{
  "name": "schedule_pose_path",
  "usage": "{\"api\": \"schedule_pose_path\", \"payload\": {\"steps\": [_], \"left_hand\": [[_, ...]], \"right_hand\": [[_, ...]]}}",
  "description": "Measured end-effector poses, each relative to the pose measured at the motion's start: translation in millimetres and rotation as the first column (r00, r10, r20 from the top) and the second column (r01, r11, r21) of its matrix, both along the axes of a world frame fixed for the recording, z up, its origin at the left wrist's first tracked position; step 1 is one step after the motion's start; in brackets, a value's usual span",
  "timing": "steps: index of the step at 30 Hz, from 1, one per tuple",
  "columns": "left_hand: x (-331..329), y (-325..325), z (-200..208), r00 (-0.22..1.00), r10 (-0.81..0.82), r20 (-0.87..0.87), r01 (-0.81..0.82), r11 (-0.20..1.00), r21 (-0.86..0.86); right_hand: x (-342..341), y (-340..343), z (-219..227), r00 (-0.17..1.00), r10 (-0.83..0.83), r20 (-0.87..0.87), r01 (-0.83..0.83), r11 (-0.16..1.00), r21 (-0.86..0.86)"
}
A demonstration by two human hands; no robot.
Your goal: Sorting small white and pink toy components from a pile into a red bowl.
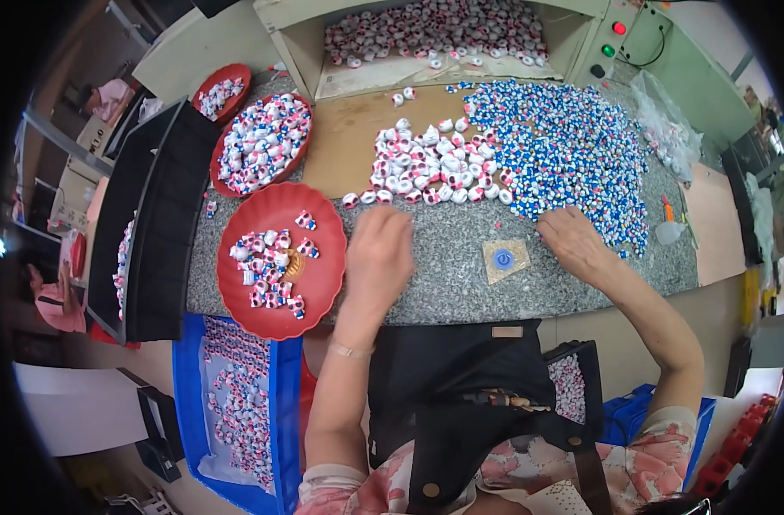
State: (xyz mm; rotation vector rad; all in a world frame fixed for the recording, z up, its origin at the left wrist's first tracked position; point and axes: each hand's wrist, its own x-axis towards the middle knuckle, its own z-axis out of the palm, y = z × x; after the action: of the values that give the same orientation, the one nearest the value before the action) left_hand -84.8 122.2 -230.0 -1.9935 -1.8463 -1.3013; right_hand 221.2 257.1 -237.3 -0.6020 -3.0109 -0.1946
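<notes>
Speckled grey stone makes up the worktop (461,266), rough-looking and matt, running across the middle of the frame. Nearest the lower edge, a black apron (461,386) covers the lap, with a blue crate (237,403) of small pink-and-white figures at lower left. On the stone, the left hand (379,253) rests knuckles up in the centre, fingers curled under; whether it has hold of anything cannot be told. The right hand (574,240) lies right of centre, fingers loosely bent and spread, tips touching the lower fringe of the blue-and-white pile (572,154), which stretches away toward the upper right, so this hand is clearly the nearer to it. Between the hands sits a small tan square with a blue disc (502,259). Just beyond the left hand's fingertips lies the white-and-pink heap (426,167), glossy rounded little figures spilling onto a brown cardboard sheet (349,146). Left of that hand is a smooth red plastic dish (319,275) holding a few figures, a fuller red dish (220,176) behind it, and a black tray (164,215) beside them. Farthest, an open beige box (297,43) holds more.
</notes>
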Motion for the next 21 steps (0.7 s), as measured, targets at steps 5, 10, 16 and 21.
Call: {"api": "schedule_pose_path", "payload": {"steps": [5, 10, 16, 21], "left_hand": [[13, 66, -31, 0.957, -0.023, -0.291, -0.033, 0.982, -0.186], [12, 75, -30, 0.89, -0.058, -0.453, -0.05, 0.974, -0.223], [8, 62, -36, 0.843, -0.03, -0.537, -0.066, 0.985, -0.158], [7, 28, -30, 0.989, -0.038, -0.141, 0.001, 0.968, -0.252]], "right_hand": [[-8, -25, 19, 0.997, 0.027, 0.072, -0.031, 0.998, 0.053], [4, -47, 17, 1.0, -0.025, -0.019, 0.023, 0.993, -0.114], [14, -64, 17, 0.951, -0.155, -0.267, 0.056, 0.937, -0.345], [19, -75, 14, 0.992, -0.121, -0.029, 0.103, 0.928, -0.358]]}}
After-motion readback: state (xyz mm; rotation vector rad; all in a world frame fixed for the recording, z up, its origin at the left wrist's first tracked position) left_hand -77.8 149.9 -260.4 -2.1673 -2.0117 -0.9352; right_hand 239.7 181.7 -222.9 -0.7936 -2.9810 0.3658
